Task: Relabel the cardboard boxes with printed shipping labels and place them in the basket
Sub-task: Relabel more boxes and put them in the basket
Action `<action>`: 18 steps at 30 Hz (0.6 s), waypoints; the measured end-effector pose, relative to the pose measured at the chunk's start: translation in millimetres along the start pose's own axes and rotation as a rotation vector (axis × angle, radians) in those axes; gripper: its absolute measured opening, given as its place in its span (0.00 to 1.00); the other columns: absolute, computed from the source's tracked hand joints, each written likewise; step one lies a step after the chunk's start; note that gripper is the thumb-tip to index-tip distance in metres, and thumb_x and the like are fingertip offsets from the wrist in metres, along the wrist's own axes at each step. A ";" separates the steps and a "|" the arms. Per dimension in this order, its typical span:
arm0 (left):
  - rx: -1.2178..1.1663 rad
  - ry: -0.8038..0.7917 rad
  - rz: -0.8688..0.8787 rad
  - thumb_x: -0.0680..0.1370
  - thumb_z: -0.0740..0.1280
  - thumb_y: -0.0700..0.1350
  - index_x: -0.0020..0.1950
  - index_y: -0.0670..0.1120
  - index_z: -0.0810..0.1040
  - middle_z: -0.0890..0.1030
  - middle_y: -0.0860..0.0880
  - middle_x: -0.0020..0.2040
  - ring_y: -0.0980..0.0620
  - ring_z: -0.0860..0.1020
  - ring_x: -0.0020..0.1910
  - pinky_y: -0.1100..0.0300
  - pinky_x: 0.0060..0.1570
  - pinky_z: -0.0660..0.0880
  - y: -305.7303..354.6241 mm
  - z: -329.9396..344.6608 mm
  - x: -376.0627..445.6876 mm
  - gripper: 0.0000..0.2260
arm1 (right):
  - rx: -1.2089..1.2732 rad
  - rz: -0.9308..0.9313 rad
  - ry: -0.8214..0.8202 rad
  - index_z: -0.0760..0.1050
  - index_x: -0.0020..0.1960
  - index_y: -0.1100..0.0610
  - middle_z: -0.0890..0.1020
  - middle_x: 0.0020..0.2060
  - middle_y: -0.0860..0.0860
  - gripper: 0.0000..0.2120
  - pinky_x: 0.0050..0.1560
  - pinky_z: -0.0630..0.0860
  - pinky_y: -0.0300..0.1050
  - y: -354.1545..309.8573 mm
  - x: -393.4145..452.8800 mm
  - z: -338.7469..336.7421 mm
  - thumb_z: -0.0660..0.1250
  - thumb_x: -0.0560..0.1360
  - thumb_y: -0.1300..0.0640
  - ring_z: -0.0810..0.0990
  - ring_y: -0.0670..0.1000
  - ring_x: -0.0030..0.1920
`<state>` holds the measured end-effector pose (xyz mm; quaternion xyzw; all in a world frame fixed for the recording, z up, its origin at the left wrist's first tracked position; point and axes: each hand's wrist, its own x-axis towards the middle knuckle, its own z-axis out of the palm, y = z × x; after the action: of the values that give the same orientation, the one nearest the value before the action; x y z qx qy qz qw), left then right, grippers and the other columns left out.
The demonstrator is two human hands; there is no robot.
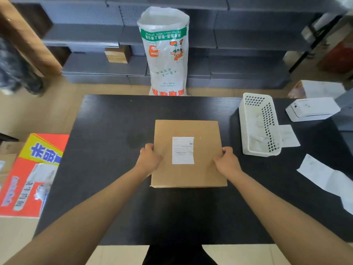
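- Brown cardboard, flat and square, made up the box that lay on the black wood-grain table at the centre of the frame, with a white printed shipping label stuck near the middle of its top face.
- Your left hand gripped the box's left edge and your right hand gripped its right edge, fingers curled round the sides and thumbs on top.
- The white perforated plastic basket stood just right of the box, right of centre in the frame, with some white scraps inside; it looked narrower than the box was wide.
- A white label printer sat at the upper right, and loose white paper sheets lay at the right edge.
- The label already seemed to be on, so the step in hand was probably carrying the box to the basket.
- To do it well, you needed to keep both grips level and lift straight up before swinging right, so the box cleared the basket's rim.
- You would likely have had to tip the box on edge to slide it in, label kept facing outward and unrubbed.
- A careless swing risked knocking the light basket over.
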<state>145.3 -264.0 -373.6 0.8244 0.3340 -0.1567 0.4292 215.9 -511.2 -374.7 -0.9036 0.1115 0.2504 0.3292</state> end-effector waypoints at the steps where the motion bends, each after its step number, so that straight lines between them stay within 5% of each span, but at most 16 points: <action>1: -0.002 -0.006 0.004 0.78 0.62 0.42 0.70 0.42 0.63 0.68 0.42 0.67 0.44 0.73 0.59 0.55 0.50 0.72 -0.2 -0.3 1.0 0.21 | 0.003 -0.009 0.004 0.63 0.62 0.54 0.73 0.50 0.51 0.16 0.42 0.70 0.46 1.1 -0.1 0.5 0.62 0.77 0.56 0.75 0.53 0.47; 8: 0.025 -0.032 -0.011 0.78 0.61 0.41 0.70 0.41 0.62 0.66 0.41 0.67 0.45 0.71 0.57 0.55 0.50 0.71 4.8 -0.1 3.4 0.21 | 0.014 -0.014 0.025 0.63 0.59 0.52 0.75 0.53 0.53 0.13 0.43 0.72 0.48 5.7 -2.9 -0.7 0.62 0.77 0.53 0.76 0.53 0.48; 11: 0.103 0.036 -0.035 0.78 0.60 0.41 0.73 0.44 0.58 0.62 0.42 0.67 0.42 0.66 0.64 0.54 0.56 0.68 10.7 5.0 -1.9 0.24 | -0.114 -0.040 0.131 0.65 0.65 0.55 0.71 0.62 0.56 0.20 0.55 0.72 0.52 -3.1 -6.2 1.4 0.64 0.76 0.53 0.72 0.58 0.60; 14: 0.374 0.210 0.165 0.75 0.58 0.37 0.72 0.45 0.61 0.64 0.44 0.65 0.44 0.64 0.62 0.55 0.60 0.64 18.6 10.9 -5.0 0.25 | -0.363 -0.243 0.265 0.64 0.68 0.58 0.65 0.68 0.57 0.23 0.66 0.65 0.52 -9.6 -10.2 5.7 0.64 0.75 0.57 0.63 0.59 0.67; 18: 0.530 0.160 0.351 0.75 0.59 0.36 0.67 0.44 0.67 0.68 0.44 0.63 0.44 0.67 0.59 0.57 0.55 0.66 34.7 18.6 6.1 0.21 | -0.476 -0.459 0.111 0.64 0.71 0.56 0.59 0.73 0.55 0.24 0.72 0.56 0.52 -23.2 -7.5 8.8 0.62 0.76 0.57 0.54 0.57 0.74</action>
<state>174.1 -290.8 -366.8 0.9621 0.1672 -0.0964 0.1927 214.7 -487.6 -364.0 -0.9689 -0.1388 0.1393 0.1501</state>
